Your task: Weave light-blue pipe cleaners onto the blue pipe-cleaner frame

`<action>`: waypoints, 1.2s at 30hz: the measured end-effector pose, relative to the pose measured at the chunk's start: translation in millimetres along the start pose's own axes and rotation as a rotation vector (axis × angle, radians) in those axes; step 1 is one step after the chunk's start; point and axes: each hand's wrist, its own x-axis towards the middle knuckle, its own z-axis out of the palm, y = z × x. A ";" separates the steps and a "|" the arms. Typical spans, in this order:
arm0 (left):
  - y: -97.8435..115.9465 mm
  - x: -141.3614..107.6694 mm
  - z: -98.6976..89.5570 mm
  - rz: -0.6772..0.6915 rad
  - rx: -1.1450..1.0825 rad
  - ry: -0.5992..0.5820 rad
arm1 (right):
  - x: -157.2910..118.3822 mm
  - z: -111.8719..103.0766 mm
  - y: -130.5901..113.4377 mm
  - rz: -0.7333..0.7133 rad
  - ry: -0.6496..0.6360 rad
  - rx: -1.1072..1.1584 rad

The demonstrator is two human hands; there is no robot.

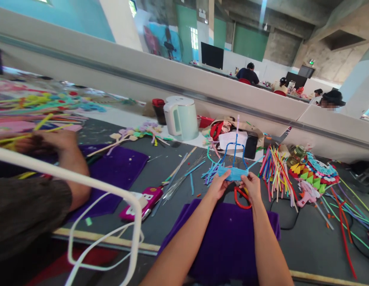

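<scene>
A flat blue strip [235, 174], seemingly of pipe cleaners laid side by side, is held up between my two hands. My left hand [219, 185] pinches its left end, and my right hand [251, 185] grips the right end with the thumb in front. Just behind the strip rises a dark blue pipe-cleaner frame [235, 145] with a pale purple tip; whether it joins the strip I cannot tell. Red-handled scissors [242, 198] lie below, partly hidden by my right hand. Under my forearms spreads a purple cloth [229, 238].
Pipe cleaners in a multicoloured bundle [278, 172] and a pink glue gun [308, 193] lie to the right. A kettle [186, 119] and phone [250, 146] are at the back. Leftward, a magenta case [143, 202], a white metal frame [113, 188] and a co-worker's arm [70, 167] appear.
</scene>
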 end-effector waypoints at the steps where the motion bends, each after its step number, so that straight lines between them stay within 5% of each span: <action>1: -0.4 0.0 -0.6 -0.005 0.002 0.018 | -0.8 -1.1 -1.9 0.002 -0.025 -0.039; 6: 7.8 0.1 -4.7 0.030 -0.031 0.099 | -14.0 -21.8 -14.5 -0.135 -0.030 -0.644; 10: 16.5 0.6 -5.0 0.030 -0.152 0.118 | -40.3 -27.6 -18.1 -0.090 -0.123 -1.182; 15: 28.9 -3.6 -3.9 0.081 -0.229 0.156 | -56.1 -16.4 -17.0 -0.116 -0.157 -1.426; 18: 44.7 -12.9 -11.3 0.151 -0.182 0.190 | -51.1 -17.9 -16.2 -0.135 -0.149 -1.323; 21: 64.8 -24.6 -27.6 0.201 -0.143 0.259 | -47.1 -25.8 -14.4 -0.130 -0.091 -0.970; 25: 87.6 -36.0 -49.7 0.235 -0.127 0.333 | -53.8 -27.4 -17.9 0.053 -0.035 -0.311; 28: 95.6 -39.3 -56.2 0.238 -0.119 0.363 | -62.4 -16.2 -28.9 0.210 -0.174 0.028; 32: 97.9 -40.0 -53.4 0.243 -0.143 0.387 | -64.5 1.5 -36.4 0.275 -0.328 0.067; 36: 100.8 -40.6 -49.4 0.256 -0.147 0.402 | -58.4 12.4 -24.8 0.139 -0.366 -0.112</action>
